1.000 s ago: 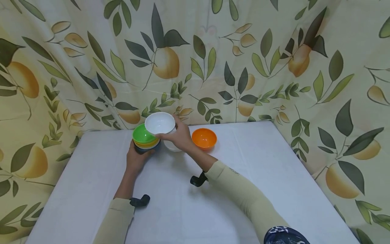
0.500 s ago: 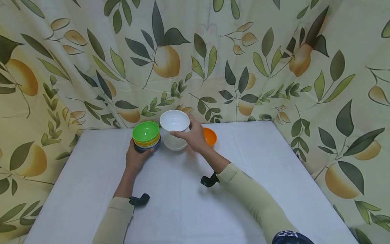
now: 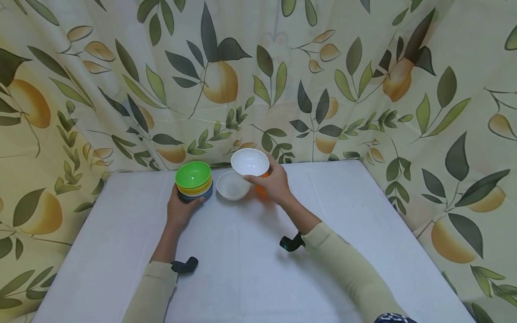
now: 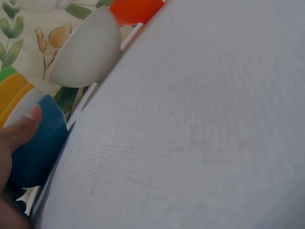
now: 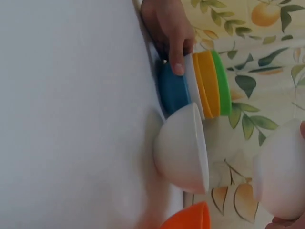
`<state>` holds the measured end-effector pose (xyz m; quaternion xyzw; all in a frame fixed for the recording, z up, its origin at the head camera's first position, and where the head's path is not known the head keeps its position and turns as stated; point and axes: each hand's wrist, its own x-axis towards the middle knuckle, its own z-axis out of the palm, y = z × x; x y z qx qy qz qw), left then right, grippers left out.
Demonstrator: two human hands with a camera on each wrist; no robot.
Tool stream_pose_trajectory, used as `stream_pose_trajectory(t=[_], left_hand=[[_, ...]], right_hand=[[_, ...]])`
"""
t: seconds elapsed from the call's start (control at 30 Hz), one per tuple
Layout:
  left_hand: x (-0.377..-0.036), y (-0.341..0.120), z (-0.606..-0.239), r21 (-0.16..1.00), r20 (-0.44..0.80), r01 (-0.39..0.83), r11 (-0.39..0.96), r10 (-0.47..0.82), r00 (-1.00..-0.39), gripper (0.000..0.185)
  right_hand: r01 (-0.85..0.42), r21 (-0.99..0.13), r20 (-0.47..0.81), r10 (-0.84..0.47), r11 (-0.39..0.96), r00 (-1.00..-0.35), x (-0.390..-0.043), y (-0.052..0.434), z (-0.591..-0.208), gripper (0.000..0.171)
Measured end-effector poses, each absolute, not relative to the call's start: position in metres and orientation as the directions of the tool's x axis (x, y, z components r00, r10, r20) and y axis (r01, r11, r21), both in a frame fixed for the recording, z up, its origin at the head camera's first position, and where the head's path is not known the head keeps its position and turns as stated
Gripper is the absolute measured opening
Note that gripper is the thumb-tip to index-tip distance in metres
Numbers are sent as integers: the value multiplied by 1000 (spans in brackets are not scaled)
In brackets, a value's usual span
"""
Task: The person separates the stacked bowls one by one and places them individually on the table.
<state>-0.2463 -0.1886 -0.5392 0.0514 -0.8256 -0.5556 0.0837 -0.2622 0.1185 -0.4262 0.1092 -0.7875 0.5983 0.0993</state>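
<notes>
My left hand (image 3: pixel 181 211) grips the base of a nested stack of bowls at the back left. A green bowl (image 3: pixel 193 175) tops the stack, with yellow and white rims under it and a blue bowl (image 4: pixel 42 152) lowest, my thumb against its side. My right hand (image 3: pixel 276 181) pinches a white bowl (image 3: pixel 249 162) by its side, mouth up, raised above the table. Below and behind it an orange bowl (image 3: pixel 261 191) is mostly hidden. Between the stack and the orange bowl, a second white bowl (image 3: pixel 233 186) stands upright on the table.
White cloth (image 3: pixel 238 269) covers the table. A curtain (image 3: pixel 274 89) printed with fruit and leaves hangs right behind its back edge. Dark wrist cameras sit on both wrists, the right one (image 3: pixel 291 242) low over the cloth.
My right hand has carried the white bowl rightward from the green bowl, past the standing white bowl, to over the orange bowl. The left hand and its stack have stayed in place.
</notes>
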Motion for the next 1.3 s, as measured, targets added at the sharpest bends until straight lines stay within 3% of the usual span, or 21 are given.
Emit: stream_pose_trajectory(t=[0.63,1.3], left_hand=[[-246,-188,-538,939,56,-12,344,-185,-981,114],[-248,-189,-542,936,59,-12,352,-191,-980,113]], right_hand=[[-222,-948,240,53,227,-969,-256,167,-435,77],[-85,-955,158,245,285,-956,-249,222,-456,80]])
